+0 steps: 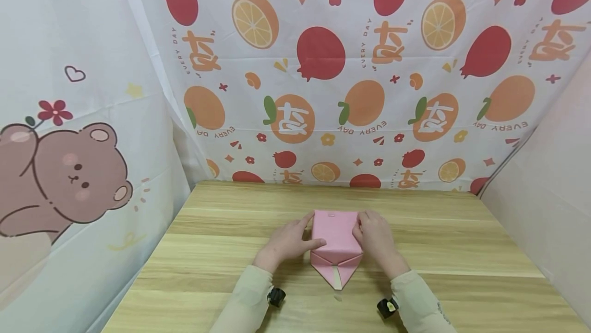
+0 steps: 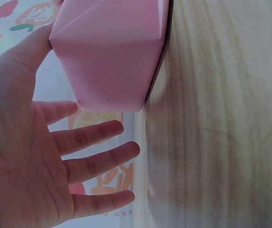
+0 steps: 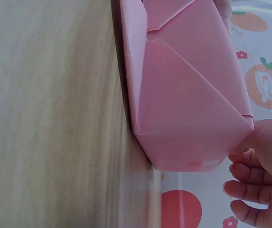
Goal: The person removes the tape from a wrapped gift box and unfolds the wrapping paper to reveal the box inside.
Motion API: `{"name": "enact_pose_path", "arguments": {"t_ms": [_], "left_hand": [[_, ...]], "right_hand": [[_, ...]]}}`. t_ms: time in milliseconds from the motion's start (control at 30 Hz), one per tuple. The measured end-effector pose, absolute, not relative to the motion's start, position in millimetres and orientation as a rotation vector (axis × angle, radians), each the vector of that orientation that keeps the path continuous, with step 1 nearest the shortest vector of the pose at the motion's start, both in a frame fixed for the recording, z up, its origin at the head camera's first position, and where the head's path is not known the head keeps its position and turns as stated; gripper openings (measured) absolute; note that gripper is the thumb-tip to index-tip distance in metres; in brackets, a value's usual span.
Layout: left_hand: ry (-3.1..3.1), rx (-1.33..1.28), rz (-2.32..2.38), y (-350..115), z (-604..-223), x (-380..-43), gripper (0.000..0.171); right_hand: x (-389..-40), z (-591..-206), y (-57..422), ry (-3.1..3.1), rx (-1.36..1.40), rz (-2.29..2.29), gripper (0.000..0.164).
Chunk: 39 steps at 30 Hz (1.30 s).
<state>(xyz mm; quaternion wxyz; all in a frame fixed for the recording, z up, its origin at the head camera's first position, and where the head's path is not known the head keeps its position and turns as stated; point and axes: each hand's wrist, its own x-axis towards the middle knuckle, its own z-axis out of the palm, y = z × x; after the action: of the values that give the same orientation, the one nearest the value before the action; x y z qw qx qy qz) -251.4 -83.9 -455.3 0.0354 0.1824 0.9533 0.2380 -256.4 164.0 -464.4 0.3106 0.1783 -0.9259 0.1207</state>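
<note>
A box wrapped in pink paper (image 1: 336,230) sits on the table between both hands. At its near end a folded triangular flap (image 1: 323,267) points toward me, with a pale strip (image 1: 337,279) along its tip. My left hand (image 1: 290,240) rests at the box's left side, thumb on the top face and index finger by the far left corner. In the left wrist view its other fingers (image 2: 95,167) are spread and straight, off the paper. My right hand (image 1: 376,233) pinches the paper edge at the far right corner, its remaining fingers (image 3: 249,190) curled.
The wood-grain table (image 1: 221,256) meets a fruit-printed curtain (image 1: 323,117) at the back. A bear-printed curtain (image 1: 83,169) hangs on the left, and a pale wall (image 1: 545,210) stands at the right. Black wrist devices (image 1: 276,297) sit below both hands.
</note>
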Motion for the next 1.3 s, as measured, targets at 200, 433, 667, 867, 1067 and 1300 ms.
{"name": "enact_pose_path", "arguments": {"t_ms": [200,433,667,867,1067,1300], "left_hand": [[2.935,0.577,0.731,-84,-457,-252,0.093],[2.932,0.587,0.731,-85,-460,-253,0.091],[2.923,0.583,0.739,-84,-461,-254,0.092],[2.915,0.578,0.747,-84,-463,-254,0.092],[2.893,0.565,0.774,-85,-461,-253,0.092],[2.894,0.575,0.776,-84,-460,-253,0.090]], "right_hand": [[-257,-468,167,-2.402,0.397,0.346,0.017],[-253,-467,172,-2.432,0.313,0.397,0.020],[-251,-471,177,-2.393,0.320,0.404,0.024],[-250,-473,180,-2.380,0.331,0.383,0.023],[-251,-474,180,-2.414,0.317,0.390,0.019],[-252,-470,182,-2.448,0.292,0.453,0.011]]}}
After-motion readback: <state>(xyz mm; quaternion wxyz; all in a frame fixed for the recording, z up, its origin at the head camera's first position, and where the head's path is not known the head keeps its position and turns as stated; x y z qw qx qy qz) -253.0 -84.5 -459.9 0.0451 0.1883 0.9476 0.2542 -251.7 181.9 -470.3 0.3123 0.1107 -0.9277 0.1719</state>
